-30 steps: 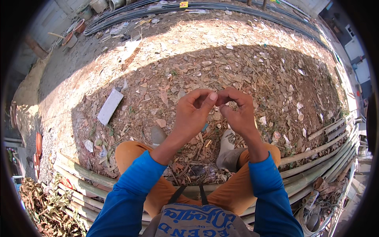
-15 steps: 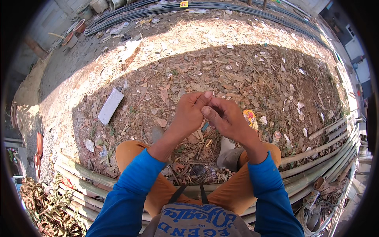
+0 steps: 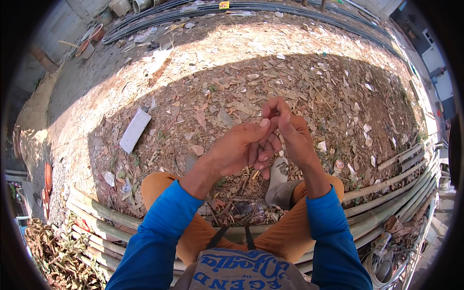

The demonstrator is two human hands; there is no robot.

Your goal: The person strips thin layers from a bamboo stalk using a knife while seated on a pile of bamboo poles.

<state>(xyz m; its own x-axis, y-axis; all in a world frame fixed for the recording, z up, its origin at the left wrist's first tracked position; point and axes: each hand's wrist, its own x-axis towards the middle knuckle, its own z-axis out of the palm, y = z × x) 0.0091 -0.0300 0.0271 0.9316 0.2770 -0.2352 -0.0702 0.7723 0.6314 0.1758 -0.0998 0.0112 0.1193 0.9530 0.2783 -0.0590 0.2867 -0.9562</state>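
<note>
My left hand [image 3: 239, 147] is turned partly palm up, its loosely bent fingers reaching under and against my right hand. Higher up, my right hand [image 3: 296, 131] has its fingers curved over toward the left thumb, with the thumb apart from them. The two hands touch at the fingers over the littered ground [image 3: 232, 104]. I make out nothing held, though the overlap hides some fingertips. Below the left fingertips, a small yellowish stub [image 3: 255, 175] lies on the ground. A rubber boot [image 3: 278, 186] stands under my right forearm.
A pale rectangular block [image 3: 135, 130] lies to the left. Bamboo poles [image 3: 106, 210] run beneath me on both sides. Long dark rods or pipes [image 3: 270, 7] and pots [image 3: 86, 49] line the far edge. Dried leaves [image 3: 58, 256] are piled at lower left.
My hands have parted from a tight clasp: the right has risen and turned upright, and the left has rolled palm up. The yellow-and-red patterned thing by my right wrist no longer shows.
</note>
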